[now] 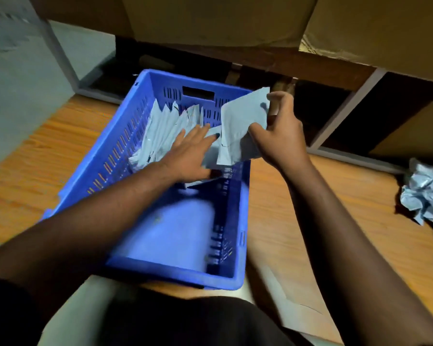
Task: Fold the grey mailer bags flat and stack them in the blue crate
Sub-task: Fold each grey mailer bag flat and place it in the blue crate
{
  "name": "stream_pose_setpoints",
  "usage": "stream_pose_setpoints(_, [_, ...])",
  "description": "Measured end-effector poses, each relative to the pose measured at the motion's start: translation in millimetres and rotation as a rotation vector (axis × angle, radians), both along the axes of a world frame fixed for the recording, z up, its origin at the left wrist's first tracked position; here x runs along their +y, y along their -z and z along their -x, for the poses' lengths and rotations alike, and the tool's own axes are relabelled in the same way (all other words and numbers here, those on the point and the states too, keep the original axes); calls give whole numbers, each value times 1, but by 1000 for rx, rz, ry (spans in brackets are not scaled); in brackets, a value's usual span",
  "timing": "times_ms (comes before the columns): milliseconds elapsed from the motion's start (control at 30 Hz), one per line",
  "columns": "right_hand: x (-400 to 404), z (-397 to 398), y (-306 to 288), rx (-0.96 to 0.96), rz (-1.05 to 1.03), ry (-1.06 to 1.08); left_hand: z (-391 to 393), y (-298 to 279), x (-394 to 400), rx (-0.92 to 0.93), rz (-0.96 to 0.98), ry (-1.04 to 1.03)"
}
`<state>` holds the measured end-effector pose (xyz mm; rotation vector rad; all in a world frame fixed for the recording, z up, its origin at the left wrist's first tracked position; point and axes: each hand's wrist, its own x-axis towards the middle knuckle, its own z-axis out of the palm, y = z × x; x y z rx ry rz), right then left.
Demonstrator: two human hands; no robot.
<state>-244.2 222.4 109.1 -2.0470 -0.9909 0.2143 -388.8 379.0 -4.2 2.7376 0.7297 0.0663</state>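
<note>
A blue slotted crate (103,156) sits on the wooden floor in front of me. Several folded grey mailer bags (160,131) stand on edge at its far end, leaning against the far wall. My left hand (190,153) reaches into the crate with straight fingers pressing against the row of bags. My right hand (278,131) grips a folded grey mailer bag (238,128) between thumb and fingers, above the crate's right rim and next to the row. The near half of the crate floor is bare.
A heap of crumpled grey mailer bags (425,193) lies on the floor at the right edge. A low wooden bench or shelf frame (310,68) with white legs runs behind the crate. Large cardboard boxes (210,18) sit above it.
</note>
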Motion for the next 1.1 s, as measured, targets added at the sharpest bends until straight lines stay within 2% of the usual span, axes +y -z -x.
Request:
stream_pose_setpoints(133, [11,7,3,-66,109,25,-20,24,-10,149,-183,44])
stream_pose_setpoints(267, [17,11,5,-139,176,52,-25,34,-11,131,-241,-33])
stream_pose_setpoints(467, [16,13,-3,-204,238,56,-8,33,8,-54,-198,-28])
stream_pose_setpoints(567, [24,19,-6,-250,319,-5,4,34,24,-74,-217,-79])
stream_pose_setpoints(667, [47,32,8,-239,449,-102,15,32,37,-67,-120,-136])
stream_pose_setpoints(800, [90,46,28,-265,711,-215,26,28,45,-23,-96,-145])
stream_pose_setpoints(900, [116,47,45,-120,765,-221,27,26,46,-11,-66,-160])
stream_pose_setpoints(1033, [131,49,71,275,589,-108,27,25,45,16,-4,-143])
stream_pose_setpoints(1100, [135,50,80,423,576,-14,26,25,45,18,-7,-119])
